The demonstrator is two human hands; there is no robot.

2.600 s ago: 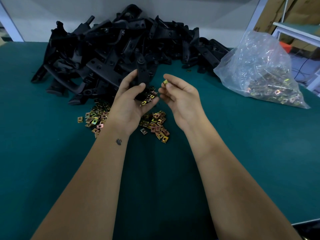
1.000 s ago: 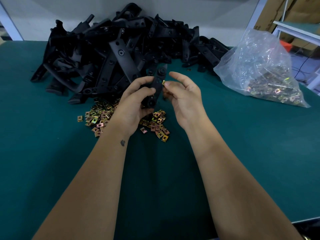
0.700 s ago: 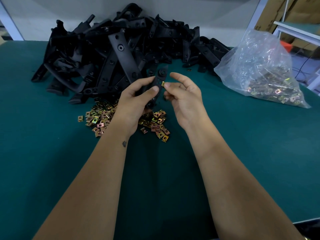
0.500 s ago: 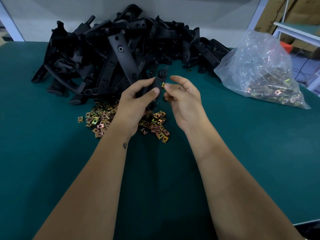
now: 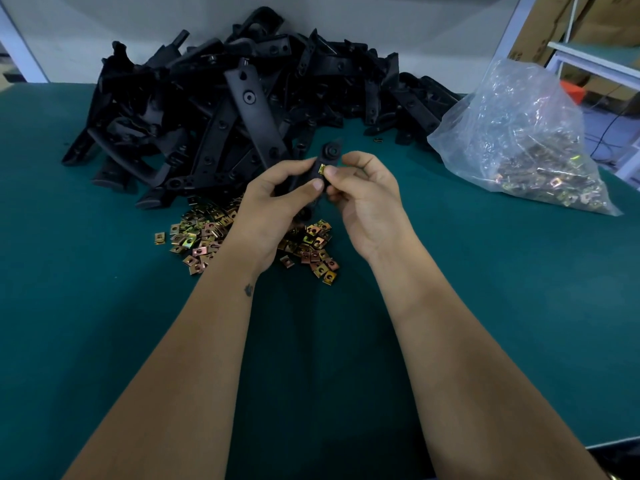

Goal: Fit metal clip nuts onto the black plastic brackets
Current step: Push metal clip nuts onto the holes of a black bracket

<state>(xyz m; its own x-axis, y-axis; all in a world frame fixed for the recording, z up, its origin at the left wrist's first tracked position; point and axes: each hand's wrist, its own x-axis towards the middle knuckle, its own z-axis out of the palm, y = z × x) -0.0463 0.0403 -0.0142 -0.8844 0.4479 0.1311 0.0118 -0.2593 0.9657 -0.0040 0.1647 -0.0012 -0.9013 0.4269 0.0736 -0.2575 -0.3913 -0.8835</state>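
Note:
My left hand point(image 5: 270, 209) grips a black plastic bracket point(image 5: 329, 154) that stands roughly upright above the table, its round end on top. My right hand point(image 5: 367, 199) pinches a small brass-coloured clip nut point(image 5: 322, 169) between thumb and forefinger and holds it against the bracket's edge just below the round end. Beneath both hands, several loose clip nuts point(image 5: 204, 233) lie scattered on the green table top point(image 5: 104, 323). The lower part of the held bracket is hidden by my fingers.
A big heap of black brackets point(image 5: 242, 109) fills the back of the table against the wall. A clear plastic bag of clip nuts point(image 5: 519, 143) lies at the right. White shelving and cardboard boxes point(image 5: 588, 26) stand beyond the right edge.
The bracket has swung from pointing up between my hands to tilting right, and my right hand has brought the clip nut from apart up against the bracket's edge.

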